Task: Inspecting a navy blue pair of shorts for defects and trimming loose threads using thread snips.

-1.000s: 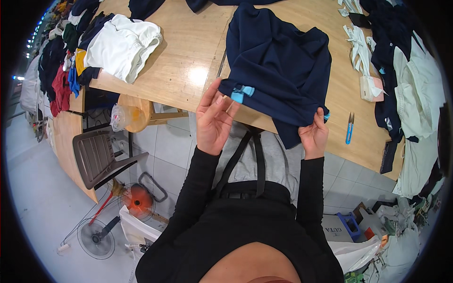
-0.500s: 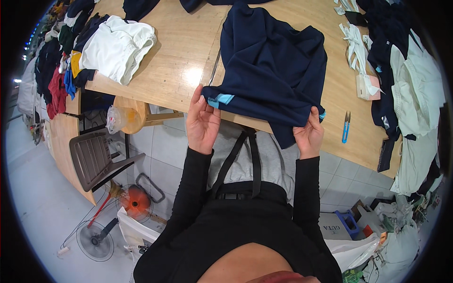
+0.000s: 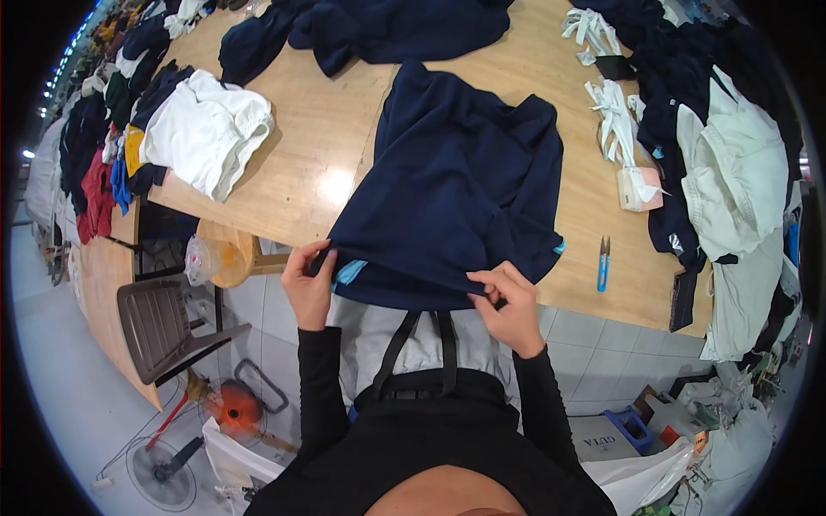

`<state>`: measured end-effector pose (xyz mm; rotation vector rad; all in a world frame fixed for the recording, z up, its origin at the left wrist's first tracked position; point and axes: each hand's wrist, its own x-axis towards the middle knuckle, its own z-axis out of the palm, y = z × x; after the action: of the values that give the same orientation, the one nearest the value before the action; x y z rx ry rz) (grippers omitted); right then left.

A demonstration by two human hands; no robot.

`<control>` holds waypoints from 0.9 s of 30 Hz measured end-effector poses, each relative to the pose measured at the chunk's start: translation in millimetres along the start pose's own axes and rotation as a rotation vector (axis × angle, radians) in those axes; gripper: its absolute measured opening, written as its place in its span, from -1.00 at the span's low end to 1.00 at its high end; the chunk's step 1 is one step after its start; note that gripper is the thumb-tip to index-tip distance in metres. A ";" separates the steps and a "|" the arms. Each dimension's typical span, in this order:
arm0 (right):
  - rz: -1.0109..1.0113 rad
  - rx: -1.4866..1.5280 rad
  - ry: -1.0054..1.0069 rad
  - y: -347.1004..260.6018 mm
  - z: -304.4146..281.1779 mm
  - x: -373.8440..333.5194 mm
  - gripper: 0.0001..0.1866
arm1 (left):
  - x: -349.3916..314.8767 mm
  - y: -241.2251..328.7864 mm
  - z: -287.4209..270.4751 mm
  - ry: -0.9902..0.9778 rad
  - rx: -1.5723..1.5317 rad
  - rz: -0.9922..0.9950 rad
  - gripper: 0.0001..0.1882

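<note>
A navy blue garment (image 3: 456, 172) lies spread on the wooden table, its near edge hanging over the front. My left hand (image 3: 310, 282) pinches the left corner of that edge, beside a light blue patch (image 3: 350, 272). With thumb and fingertips, my right hand (image 3: 506, 303) grips the same edge farther right. Another bit of light blue shows at the garment's right side. To the right on the table rest blue-handled thread snips (image 3: 603, 265), apart from both hands.
White folded garments (image 3: 206, 133) lie at the left, more navy cloth (image 3: 400, 30) at the back. White strips (image 3: 613, 120), a small pink-and-white box (image 3: 640, 188) and heaped clothes (image 3: 731, 163) fill the right side. A brown chair (image 3: 163, 322), a stool and fans stand lower left.
The garment's near edge has come toward me and left, and its upper layer now covers more of the light blue patch. My right hand has shifted left along the edge and turned palm down.
</note>
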<state>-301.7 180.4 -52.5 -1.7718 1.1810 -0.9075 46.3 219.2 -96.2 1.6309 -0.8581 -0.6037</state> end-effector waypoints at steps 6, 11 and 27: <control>0.175 -0.106 0.276 2.0 -21.0 47.5 -0.44 | 0.1 -9.2 -14.6 0.176 0.440 0.158 -0.78; 0.032 -0.458 0.174 58.0 -25.3 53.8 -0.77 | -1.2 43.2 18.7 -0.312 0.240 0.312 -0.71; 0.110 -0.129 0.072 -5.8 -38.8 20.9 -0.52 | 8.8 19.6 128.4 -0.465 0.537 0.533 -0.83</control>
<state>-327.3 153.2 -28.4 -1.7683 1.3971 -0.8523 -51.3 133.7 -105.9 1.6374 -1.8499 -0.3877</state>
